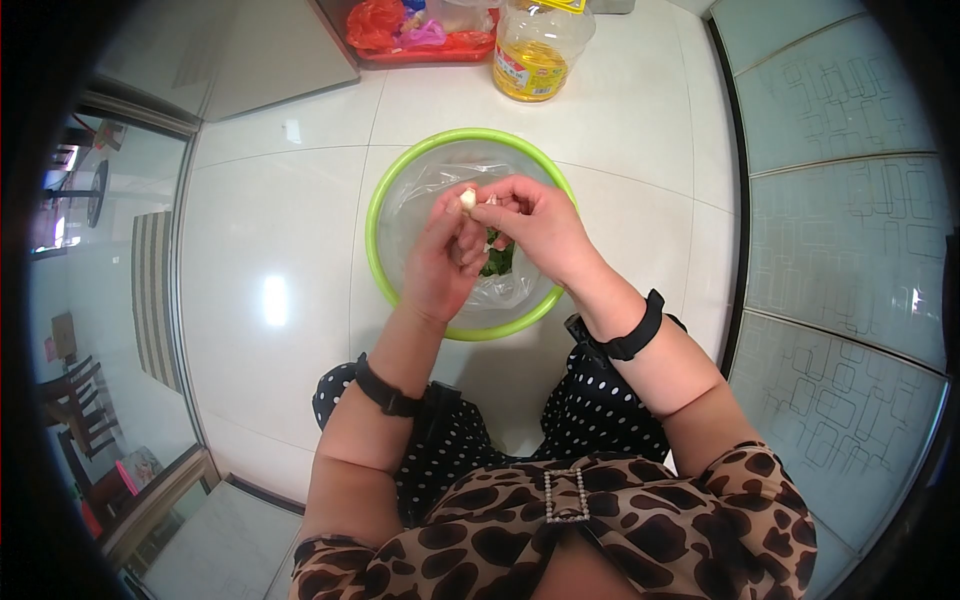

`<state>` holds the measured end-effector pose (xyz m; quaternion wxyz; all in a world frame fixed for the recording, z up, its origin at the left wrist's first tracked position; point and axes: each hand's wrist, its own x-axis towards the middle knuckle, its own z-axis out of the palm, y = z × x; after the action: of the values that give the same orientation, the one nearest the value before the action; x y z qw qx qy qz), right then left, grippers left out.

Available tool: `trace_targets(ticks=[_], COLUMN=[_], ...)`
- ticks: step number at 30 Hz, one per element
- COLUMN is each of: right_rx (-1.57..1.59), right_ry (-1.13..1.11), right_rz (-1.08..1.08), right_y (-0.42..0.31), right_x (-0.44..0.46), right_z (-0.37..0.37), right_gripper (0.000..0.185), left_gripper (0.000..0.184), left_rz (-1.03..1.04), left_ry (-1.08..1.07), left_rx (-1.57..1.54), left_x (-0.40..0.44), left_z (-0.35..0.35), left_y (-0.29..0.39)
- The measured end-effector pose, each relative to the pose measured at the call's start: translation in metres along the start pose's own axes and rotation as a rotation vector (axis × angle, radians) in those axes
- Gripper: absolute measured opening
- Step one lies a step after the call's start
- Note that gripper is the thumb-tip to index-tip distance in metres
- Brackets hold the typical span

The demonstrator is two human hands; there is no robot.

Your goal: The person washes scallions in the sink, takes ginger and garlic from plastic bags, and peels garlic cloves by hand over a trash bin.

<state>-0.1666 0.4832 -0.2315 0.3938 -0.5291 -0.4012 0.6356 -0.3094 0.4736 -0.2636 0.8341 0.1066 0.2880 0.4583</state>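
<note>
A small whitish piece (468, 200), which looks like a garlic clove, is held up between the fingertips of both hands. My left hand (442, 250) pinches it from the left, its other fingers curled. My right hand (540, 222) touches it from the right with thumb and forefinger. Both hands are above a bin or basin with a green rim (376, 238). Inside it is a clear plastic bag (500, 290) with dark green leaves (497, 262), partly hidden by my hands.
A large bottle of yellow oil (535, 68) stands on the tiled floor beyond the basin. Left of it is a red tray (430, 50) with plastic bags. Patterned cabinet doors (840, 250) line the right side; a glass door (110, 270) is at the left.
</note>
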Motion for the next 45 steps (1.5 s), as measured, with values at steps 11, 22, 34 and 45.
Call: trace_targets(ticks=[11,22,34,45], right_rx=[-0.206,-0.282,-0.244,0.026], right_ry=[0.048,0.136,0.209,0.195], right_rz=[-0.088,-0.247,-0.298,-0.114], right_y=[0.004,0.008,0.015,0.010], right_x=[0.000,-0.001,0.003,0.002], right_z=[-0.004,0.000,0.001,0.003], right_gripper=[0.010,0.013,0.013,0.012], left_gripper=[0.032,0.028,0.026,0.022], left_rz=[0.150,0.230,0.392,0.434], left_ry=[0.048,0.103,0.090,0.070], left_rx=[0.404,0.685,0.685,0.769], left_x=[0.000,-0.002,0.001,0.000], left_z=[0.002,0.006,-0.004,0.000], left_y=[-0.002,0.003,-0.009,-0.006])
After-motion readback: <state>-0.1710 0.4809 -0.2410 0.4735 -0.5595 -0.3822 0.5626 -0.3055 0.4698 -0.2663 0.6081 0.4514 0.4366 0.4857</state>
